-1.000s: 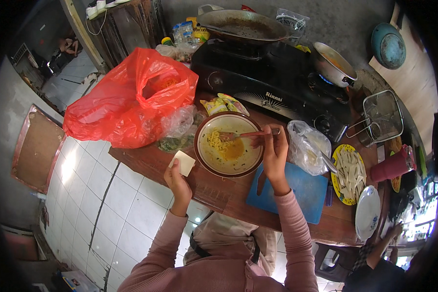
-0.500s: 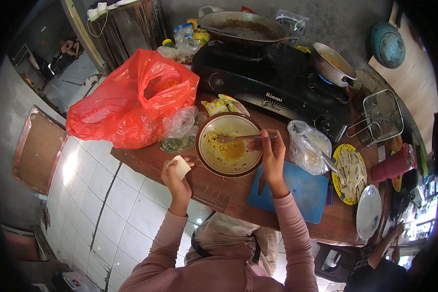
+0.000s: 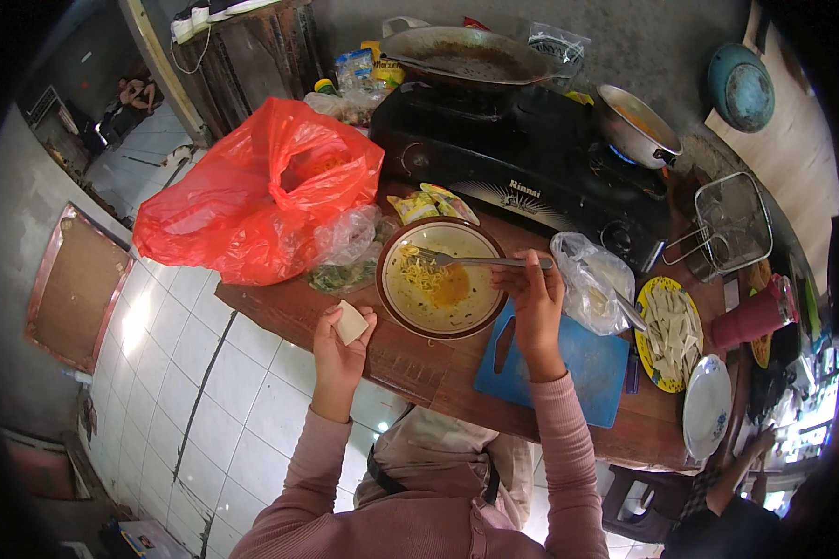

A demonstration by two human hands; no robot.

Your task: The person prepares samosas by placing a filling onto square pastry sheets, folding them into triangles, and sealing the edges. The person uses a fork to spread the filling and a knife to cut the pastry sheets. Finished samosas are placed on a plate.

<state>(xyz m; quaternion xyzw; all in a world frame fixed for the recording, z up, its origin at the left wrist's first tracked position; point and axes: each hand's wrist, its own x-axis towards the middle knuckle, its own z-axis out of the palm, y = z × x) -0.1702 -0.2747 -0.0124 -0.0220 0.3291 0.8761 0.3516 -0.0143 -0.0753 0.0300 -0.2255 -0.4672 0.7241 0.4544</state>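
A small pale square wrapper (image 3: 350, 323) rests in the closed fingers of my left hand (image 3: 339, 359), held just off the table's front edge. My right hand (image 3: 535, 312) grips a fork (image 3: 475, 261) by its handle. The fork's tines reach into a brown-rimmed bowl (image 3: 466, 307), over a yellow noodle-like mixture (image 3: 429, 278) with green bits. Part of the handle is hidden by my fingers. Beneath my right wrist lies a blue cutting board (image 3: 578, 373). To its right, a yellow plate (image 3: 673, 384) carries a pile of pale, flat folded pieces (image 3: 669, 326).
A black two-burner stove (image 3: 494, 140) holds a wok (image 3: 466, 56) and a small pot (image 3: 636, 126) over a blue flame. A red plastic bag (image 3: 224, 219) bulges left of the bowl. At right are a clear bag (image 3: 587, 279), white plate (image 3: 707, 410), pink tumbler (image 3: 750, 317) and wire basket (image 3: 735, 224).
My right hand has shifted slightly right and its fork has lifted a little in the bowl. My left hand has turned slightly, still holding the wrapper.
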